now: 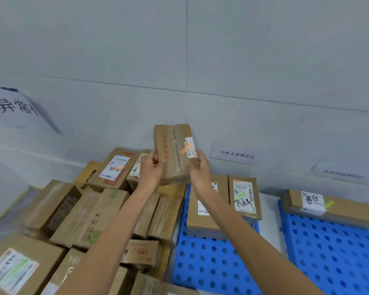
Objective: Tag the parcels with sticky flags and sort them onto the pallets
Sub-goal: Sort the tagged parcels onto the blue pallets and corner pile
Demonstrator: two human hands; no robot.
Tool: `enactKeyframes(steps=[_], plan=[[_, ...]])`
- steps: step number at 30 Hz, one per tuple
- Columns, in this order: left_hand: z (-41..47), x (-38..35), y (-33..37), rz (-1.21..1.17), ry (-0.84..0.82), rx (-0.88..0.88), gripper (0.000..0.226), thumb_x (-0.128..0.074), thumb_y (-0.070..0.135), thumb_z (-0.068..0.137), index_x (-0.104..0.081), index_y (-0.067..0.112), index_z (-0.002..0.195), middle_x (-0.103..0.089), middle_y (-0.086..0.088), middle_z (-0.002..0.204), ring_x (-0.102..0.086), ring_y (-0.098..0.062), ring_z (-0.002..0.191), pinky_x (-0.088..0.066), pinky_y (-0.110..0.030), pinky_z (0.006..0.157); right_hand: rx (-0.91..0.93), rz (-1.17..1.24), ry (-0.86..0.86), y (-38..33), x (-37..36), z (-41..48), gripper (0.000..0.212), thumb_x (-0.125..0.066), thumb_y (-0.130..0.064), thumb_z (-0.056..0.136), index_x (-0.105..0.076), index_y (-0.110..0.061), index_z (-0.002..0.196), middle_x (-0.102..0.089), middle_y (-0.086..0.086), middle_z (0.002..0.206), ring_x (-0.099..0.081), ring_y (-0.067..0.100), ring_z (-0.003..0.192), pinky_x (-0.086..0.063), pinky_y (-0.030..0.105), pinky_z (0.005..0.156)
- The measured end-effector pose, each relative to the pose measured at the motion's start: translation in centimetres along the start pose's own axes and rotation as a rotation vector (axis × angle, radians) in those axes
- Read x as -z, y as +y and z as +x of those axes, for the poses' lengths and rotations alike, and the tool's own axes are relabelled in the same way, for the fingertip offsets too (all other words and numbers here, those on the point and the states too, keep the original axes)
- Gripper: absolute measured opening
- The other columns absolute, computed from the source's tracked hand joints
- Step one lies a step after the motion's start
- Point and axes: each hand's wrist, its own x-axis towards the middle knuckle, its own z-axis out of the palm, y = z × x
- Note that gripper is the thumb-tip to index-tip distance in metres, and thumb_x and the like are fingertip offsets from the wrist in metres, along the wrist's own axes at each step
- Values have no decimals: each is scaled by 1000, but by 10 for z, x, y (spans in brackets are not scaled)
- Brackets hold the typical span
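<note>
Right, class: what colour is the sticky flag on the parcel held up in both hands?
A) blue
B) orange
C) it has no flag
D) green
B: an orange flag lies across the held parcel, just beside its white barcode label.

The held parcel [172,154] sits between the left hand [151,169] and the right hand [201,174], above all other items. Below and left of the left hand: a heap of parcels [90,216]. Directly below the right hand: the near pallet [211,262], carrying two parcels [244,196] side by side at its far end. Well right of the right hand: the far pallet [332,248], with a long parcel [332,207] across its far edge. Behind everything: the wall [264,60].
</note>
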Motion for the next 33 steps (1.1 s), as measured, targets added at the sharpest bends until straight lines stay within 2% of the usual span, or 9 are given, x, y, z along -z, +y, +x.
enactKeyframes(steps=[3,5,8,12,16,18,23,28,33], plan=[[-31,-7,17,-16,-105,-70,40,-55,35,89,-54,29,129,-52,-7,125,-55,-16,112,-48,-40,97,112,-51,74,-20,46,-37,50,-35,4,94,-50,-27,130,-37,1,126,-47,5,102,-44,14,91],[-62,-24,43,-118,-161,-131,44,-54,28,91,-45,27,134,-50,-3,132,-50,-18,121,-46,-41,100,170,-93,119,-28,80,-66,48,-34,5,95,-53,-24,129,-36,-1,116,-46,0,87,-41,1,74],[-110,-61,77,-241,-341,-153,45,-48,18,97,-35,24,140,-52,0,133,-52,-17,120,-48,-37,96,248,-130,229,-34,136,-109,49,-36,6,94,-55,-25,127,-34,-5,105,-44,3,86,-42,5,82],[-167,-123,96,-240,-516,-218,51,-50,31,96,-30,33,143,-45,8,140,-49,-12,122,-45,-40,101,269,-186,344,-24,227,-159,47,-37,6,94,-56,-20,127,-33,-1,106,-43,-8,83,-40,2,75],[-228,-184,117,-238,-632,-254,49,-52,24,96,-33,27,141,-45,9,131,-52,0,107,-47,-18,84,207,-183,461,-2,315,-199,42,-39,4,95,-57,-19,125,-40,4,114,-45,2,92,-39,-2,70],[-258,-214,124,-244,-665,-251,49,-54,20,95,-35,23,139,-47,4,128,-54,-7,108,-50,-27,89,194,-196,501,11,355,-213,42,-39,7,93,-58,-16,123,-42,6,112,-45,1,90,-37,-2,70],[-319,-286,135,-261,-698,-195,41,-57,18,93,-37,28,128,-49,1,125,-52,-12,109,-51,-33,92,141,-218,516,46,449,-221,39,-41,3,95,-61,-26,112,-44,6,116,-45,10,96,-43,12,84],[-355,-341,152,-314,-670,-24,43,-56,18,94,-38,28,131,-49,12,106,-51,3,93,-47,-4,60,147,-217,410,64,525,-204,30,-44,-8,98,-64,-28,108,-44,5,117,-47,16,104,-45,37,97],[-372,-377,151,-346,-594,41,42,-58,19,93,-39,33,128,-52,-2,129,-52,-14,118,-52,-17,75,129,-145,290,77,565,-190,36,-43,-9,96,-65,-37,99,-46,5,123,-51,21,110,-51,40,91]])
